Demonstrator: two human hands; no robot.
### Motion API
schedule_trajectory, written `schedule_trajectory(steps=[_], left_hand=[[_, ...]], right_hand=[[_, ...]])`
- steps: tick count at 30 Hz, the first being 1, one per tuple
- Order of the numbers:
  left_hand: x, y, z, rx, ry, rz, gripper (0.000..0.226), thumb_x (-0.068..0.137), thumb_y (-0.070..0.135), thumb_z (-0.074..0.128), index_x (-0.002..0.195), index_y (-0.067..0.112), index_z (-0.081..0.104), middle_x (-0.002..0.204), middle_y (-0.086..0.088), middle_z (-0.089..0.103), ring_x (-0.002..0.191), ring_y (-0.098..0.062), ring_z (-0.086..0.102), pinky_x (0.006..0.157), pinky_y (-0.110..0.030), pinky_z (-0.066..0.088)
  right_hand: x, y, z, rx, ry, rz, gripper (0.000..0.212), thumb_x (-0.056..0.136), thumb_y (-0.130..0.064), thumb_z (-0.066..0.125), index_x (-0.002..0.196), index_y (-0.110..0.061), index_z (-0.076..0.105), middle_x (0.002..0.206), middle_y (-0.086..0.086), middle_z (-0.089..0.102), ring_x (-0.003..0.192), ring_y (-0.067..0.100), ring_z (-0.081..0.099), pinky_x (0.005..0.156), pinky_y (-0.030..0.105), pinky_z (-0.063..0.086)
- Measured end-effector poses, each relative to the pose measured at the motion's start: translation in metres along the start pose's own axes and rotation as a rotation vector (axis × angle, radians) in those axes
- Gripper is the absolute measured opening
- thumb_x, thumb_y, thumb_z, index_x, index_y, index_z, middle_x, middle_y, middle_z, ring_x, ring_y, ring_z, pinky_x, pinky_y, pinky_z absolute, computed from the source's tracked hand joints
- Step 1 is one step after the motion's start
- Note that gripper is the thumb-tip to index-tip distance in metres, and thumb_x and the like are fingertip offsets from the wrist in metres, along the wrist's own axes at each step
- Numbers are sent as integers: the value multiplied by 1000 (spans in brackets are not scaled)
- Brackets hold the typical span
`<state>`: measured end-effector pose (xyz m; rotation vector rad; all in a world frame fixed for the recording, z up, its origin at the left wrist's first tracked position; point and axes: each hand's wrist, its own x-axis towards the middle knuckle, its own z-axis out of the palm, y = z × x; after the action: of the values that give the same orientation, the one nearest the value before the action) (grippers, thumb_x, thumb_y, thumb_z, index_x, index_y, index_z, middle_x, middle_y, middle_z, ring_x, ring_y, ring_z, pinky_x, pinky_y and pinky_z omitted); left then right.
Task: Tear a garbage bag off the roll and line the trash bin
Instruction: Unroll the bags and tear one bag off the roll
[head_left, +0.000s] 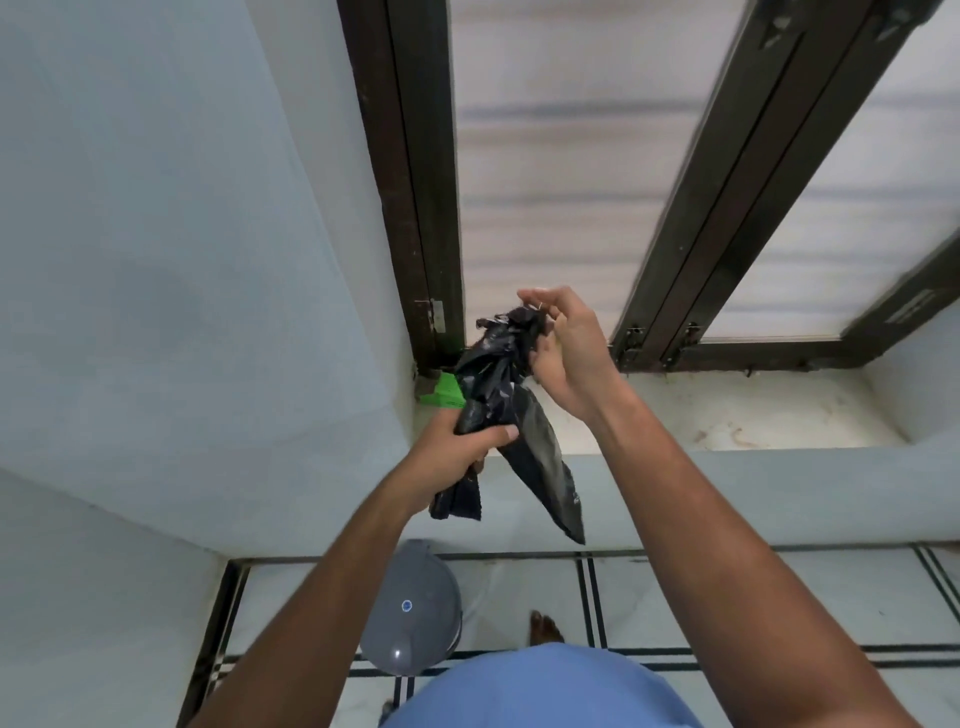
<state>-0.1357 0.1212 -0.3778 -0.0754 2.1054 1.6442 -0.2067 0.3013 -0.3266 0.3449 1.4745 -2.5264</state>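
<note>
A person stands at a window ledge holding a black garbage bag (493, 395) in 2 hands: the left hand (457, 452) is clenched around its lower bunched part, and the right hand (561, 348) pinches crumpled plastic at its top end. The bag's long axis runs up and down between the hands, loose ends hanging below. The grey trash bin (415, 608), lid closed, contents hidden, stands directly below, nearer the left hand.

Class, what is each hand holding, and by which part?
Both hold the black bag: the left hand clenches its lower middle, the right hand pinches its crumpled top.
</note>
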Motion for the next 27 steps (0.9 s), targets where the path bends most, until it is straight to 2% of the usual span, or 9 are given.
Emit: schedule_trajectory(steps=[4, 5, 8, 9, 12, 14, 20, 24, 27], left_hand=[[10, 12, -9, -400, -92, -3, 51, 96, 22, 78, 61, 14, 42, 56, -5, 32, 49, -20, 39, 55, -29, 40], [12, 15, -13, -469, -116, -18, 50, 96, 23, 77, 61, 14, 42, 54, -4, 33, 50, -20, 38, 55, -28, 40], [19, 26, -20, -589, -126, -99, 49, 95, 25, 71, 58, 11, 42, 50, -3, 45, 51, -21, 48, 61, -32, 42], [20, 30, -22, -623, -115, -123, 44, 93, 25, 70, 59, 11, 45, 50, -3, 48, 50, -21, 51, 60, -32, 43], [27, 40, -21, -673, -68, -144, 22, 87, 24, 70, 72, 7, 67, 62, -5, 66, 57, -23, 64, 64, -32, 50], [33, 40, -18, -659, -34, -131, 24, 94, 23, 66, 88, 5, 81, 82, -12, 78, 74, -29, 73, 74, -35, 58], [49, 43, -10, -559, -69, -165, 33, 102, 32, 72, 118, 5, 82, 109, -15, 82, 95, -30, 80, 89, -39, 64], [54, 45, -2, -342, -46, -147, 19, 98, 29, 80, 95, 10, 79, 78, -3, 77, 64, -16, 73, 59, -24, 56], [64, 37, -3, -245, 13, -162, 30, 86, 35, 90, 95, 12, 75, 74, -1, 65, 57, -13, 49, 57, -27, 40]], right_hand=[[2, 2, -23, -418, 13, 88, 108, 78, -87, 75, 162, -28, 41, 149, 9, 54, 134, 28, 56, 119, 59, 46], [1, 5, -31, -450, -44, 154, 113, 73, -94, 73, 164, -37, 40, 163, 8, 51, 146, 29, 53, 121, 58, 43], [-8, 13, -51, -492, -302, 409, 63, 90, -83, 68, 140, -44, 65, 146, 12, 74, 136, 37, 71, 114, 61, 51], [-9, 17, -58, -531, -343, 431, 61, 93, -76, 72, 141, -38, 71, 140, 10, 78, 132, 36, 73, 113, 58, 53], [-5, 26, -77, -459, -280, 353, 54, 99, -47, 83, 136, -8, 77, 120, 7, 81, 115, 29, 74, 98, 44, 61], [-4, 22, -84, -378, -243, 317, 43, 100, -36, 83, 131, -7, 76, 109, 4, 80, 101, 22, 76, 86, 37, 63], [-5, 18, -99, -412, 25, 175, 87, 80, -32, 101, 153, -27, 53, 130, 12, 76, 105, 26, 84, 80, 39, 69], [-1, 22, -111, -475, 78, -48, 76, 84, -40, 98, 147, -44, 56, 126, 11, 78, 110, 29, 82, 94, 49, 68], [1, 21, -114, -591, 119, -236, 43, 94, -36, 90, 133, -43, 71, 127, -2, 76, 116, 7, 74, 92, 30, 63]])
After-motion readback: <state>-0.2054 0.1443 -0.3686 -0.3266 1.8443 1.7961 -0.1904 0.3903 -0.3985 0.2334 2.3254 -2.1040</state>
